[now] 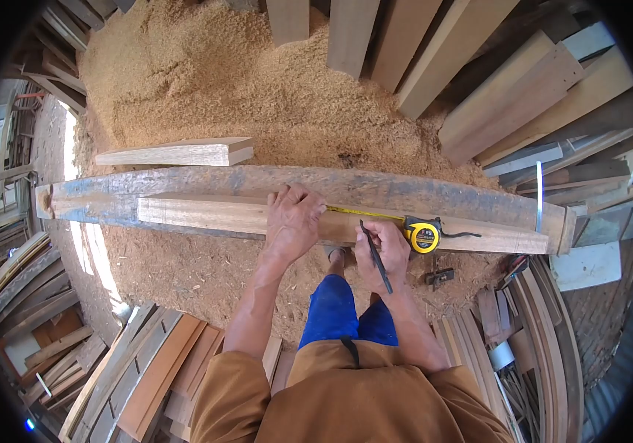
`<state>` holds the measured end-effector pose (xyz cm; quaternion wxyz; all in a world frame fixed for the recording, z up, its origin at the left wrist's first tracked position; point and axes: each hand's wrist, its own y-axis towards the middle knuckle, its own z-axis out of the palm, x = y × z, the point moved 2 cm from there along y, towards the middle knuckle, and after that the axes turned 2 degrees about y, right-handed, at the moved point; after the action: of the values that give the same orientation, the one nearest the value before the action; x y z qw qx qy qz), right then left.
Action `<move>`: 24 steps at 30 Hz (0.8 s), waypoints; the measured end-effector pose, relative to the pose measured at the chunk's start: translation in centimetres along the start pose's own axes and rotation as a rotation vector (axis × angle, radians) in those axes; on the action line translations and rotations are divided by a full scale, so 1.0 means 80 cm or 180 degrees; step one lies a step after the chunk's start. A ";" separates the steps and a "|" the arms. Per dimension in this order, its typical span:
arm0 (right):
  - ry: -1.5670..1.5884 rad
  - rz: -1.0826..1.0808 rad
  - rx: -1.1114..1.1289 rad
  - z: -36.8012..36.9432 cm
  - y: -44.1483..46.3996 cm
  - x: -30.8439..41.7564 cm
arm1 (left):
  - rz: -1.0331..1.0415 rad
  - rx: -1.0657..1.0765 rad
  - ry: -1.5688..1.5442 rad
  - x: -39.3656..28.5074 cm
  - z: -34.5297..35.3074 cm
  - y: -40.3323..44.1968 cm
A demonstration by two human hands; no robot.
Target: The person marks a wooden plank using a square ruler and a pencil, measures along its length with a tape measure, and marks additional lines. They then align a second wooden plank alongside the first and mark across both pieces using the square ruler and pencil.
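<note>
A long pale wooden piece (213,214) lies on a worn, dark bench plank (110,188). My left hand (294,219) rests on the wood, its fingers closed on the end of the yellow tape blade (361,213). The blade runs right to a black and yellow tape measure (423,235), which lies on the wood. Just left of its case, my right hand (383,255) grips a dark pencil (377,258), its upper end near the blade. The pencil is slanted across the hand.
Behind the plank lies a shorter wooden block (176,153), then a heap of sawdust (206,74). Boards (508,96) lean at the upper right. More boards are stacked at lower left (158,373) and lower right (545,332). A dark metal clamp-like piece (440,277) is below the plank.
</note>
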<state>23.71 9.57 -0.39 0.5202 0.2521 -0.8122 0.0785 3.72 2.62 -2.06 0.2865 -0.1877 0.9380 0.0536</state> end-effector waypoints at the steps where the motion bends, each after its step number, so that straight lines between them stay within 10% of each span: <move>1: -0.0022 -0.0045 -0.0025 0.002 0.000 -0.002 | 0.0001 -0.0011 -0.0007 0.000 0.000 0.000; 24: -0.0098 -0.0028 -0.0078 0.010 0.009 -0.002 | 0.0008 0.0027 0.0033 -0.002 -0.002 0.001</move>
<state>22.79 9.94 -0.80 0.5110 0.2504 -0.8199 0.0624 3.70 2.74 -1.83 0.2824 -0.1856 0.9399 0.0490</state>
